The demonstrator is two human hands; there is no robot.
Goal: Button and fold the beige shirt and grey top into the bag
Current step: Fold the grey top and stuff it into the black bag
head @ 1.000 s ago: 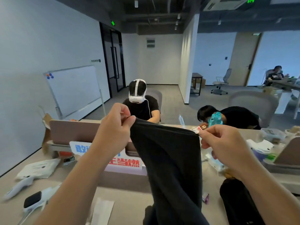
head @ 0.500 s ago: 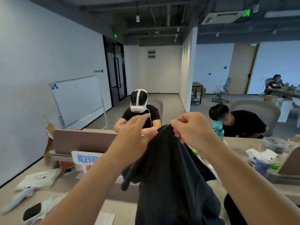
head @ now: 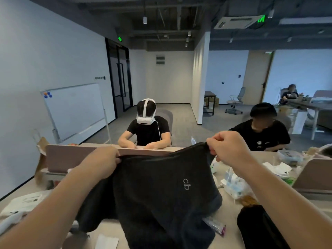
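Both forearms were bare and stretched forward, raised above the desk (head: 229, 211).

Left hand (head: 102, 161): knuckles up, fingers curled under, pinching one upper corner of the grey top (head: 158, 191).

Right hand (head: 228, 148): also fisted, gripping the opposite upper corner. It was held a little higher, so the edge between the two grips sloped up toward the right one.

Grey top: dark charcoal fabric, hung from both grips and spread broadside to the camera, with its top edge nearly taut between them. A small pale logo (head: 186, 184) sat below and just inward of the right grip. One flap drooped below the left grip. The lower part was bunched in folds and rested on the desk beneath both hands.
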